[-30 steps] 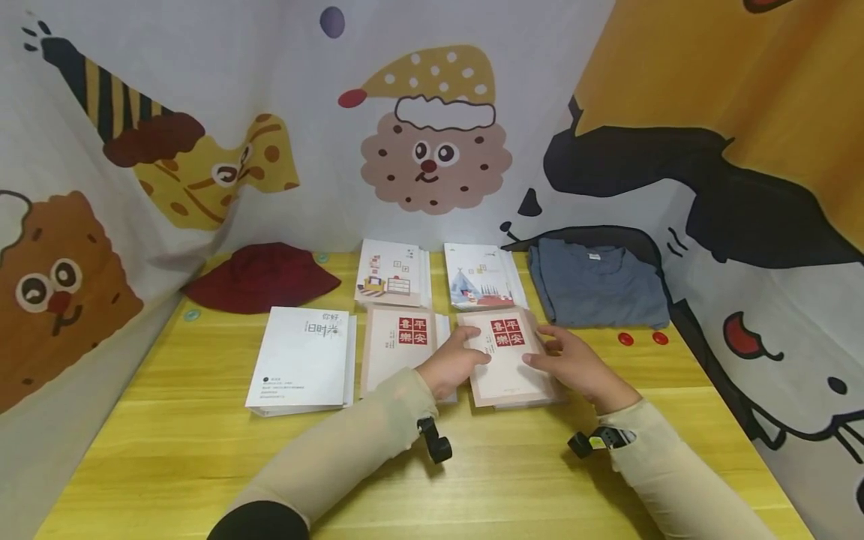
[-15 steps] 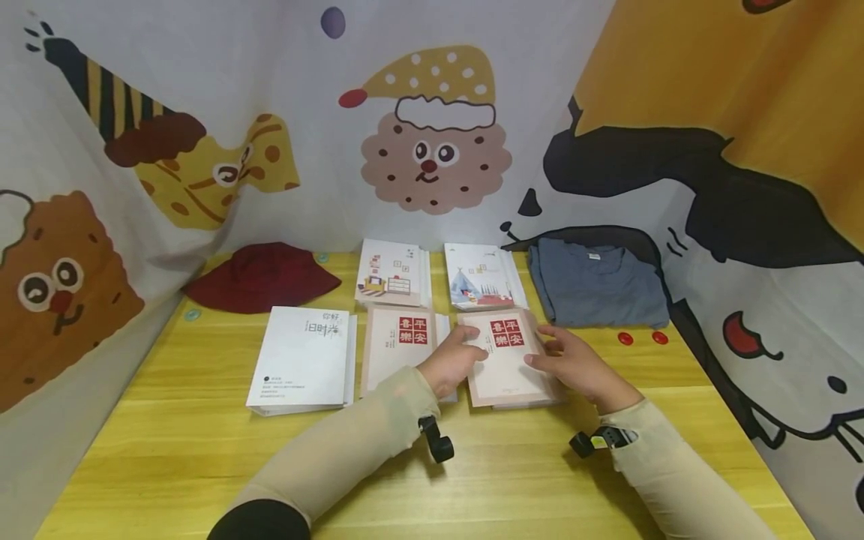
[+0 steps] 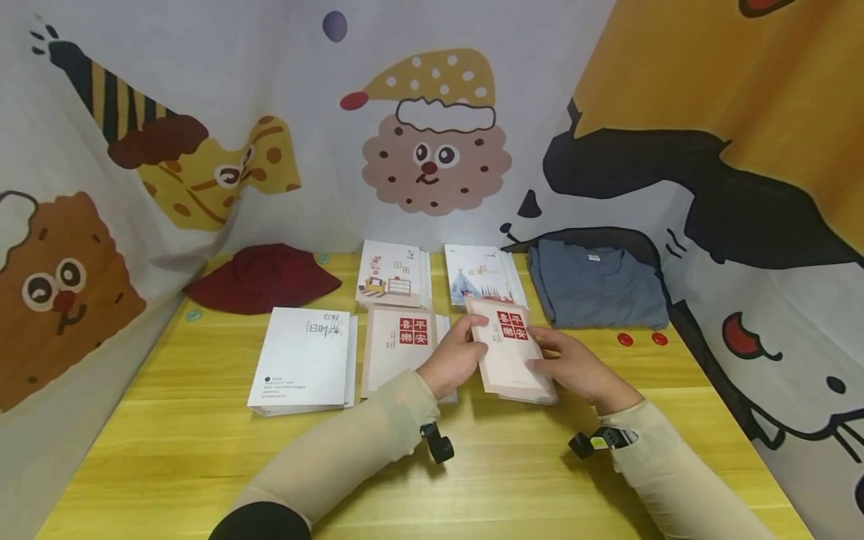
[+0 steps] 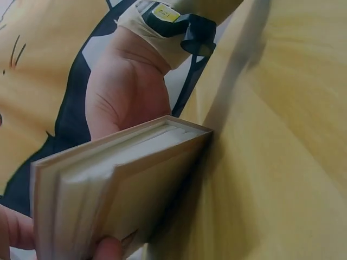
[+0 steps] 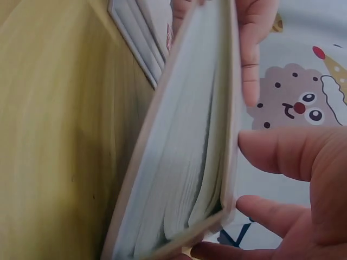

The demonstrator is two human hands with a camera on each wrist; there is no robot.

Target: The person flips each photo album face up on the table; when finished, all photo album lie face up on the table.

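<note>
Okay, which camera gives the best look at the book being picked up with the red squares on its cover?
The head view: it shows the book whole, cover up, tilted off the table between the left hand and right hand. The two wrist views show only its page edges and corner, close up.

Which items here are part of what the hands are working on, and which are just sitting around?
In hand:
- beige book with red squares, lifted off the table, gripped by left hand and right hand

Lying about:
- matching beige book
- white book
- two illustrated books
- red hat
- folded grey shirt
</note>
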